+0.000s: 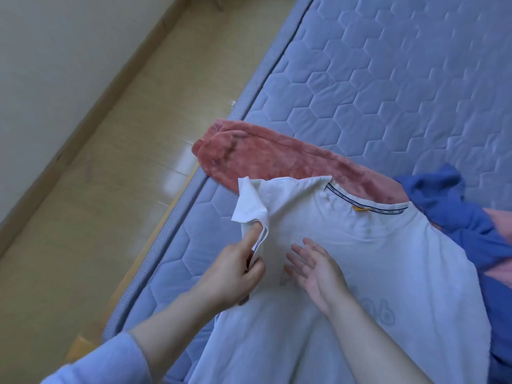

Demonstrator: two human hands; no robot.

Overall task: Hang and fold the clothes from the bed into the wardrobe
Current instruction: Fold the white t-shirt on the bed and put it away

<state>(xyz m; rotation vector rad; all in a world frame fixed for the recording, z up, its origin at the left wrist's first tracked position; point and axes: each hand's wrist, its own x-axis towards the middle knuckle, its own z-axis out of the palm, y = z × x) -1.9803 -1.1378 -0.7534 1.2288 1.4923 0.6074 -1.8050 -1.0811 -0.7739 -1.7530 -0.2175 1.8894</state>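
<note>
Pinching sleeve (249, 202) with left hand (232, 273), folding inward to narrow shirt (374, 259). Right hand (315, 270) open over chest, holding nothing, likely ready to smooth. Fleece (263, 156) beyond hands.

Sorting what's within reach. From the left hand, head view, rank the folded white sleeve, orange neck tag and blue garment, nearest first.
1. The folded white sleeve: pinched by the left hand itself.
2. The orange neck tag: at the collar, off to the right.
3. The blue garment: farthest, at the far right.
</note>
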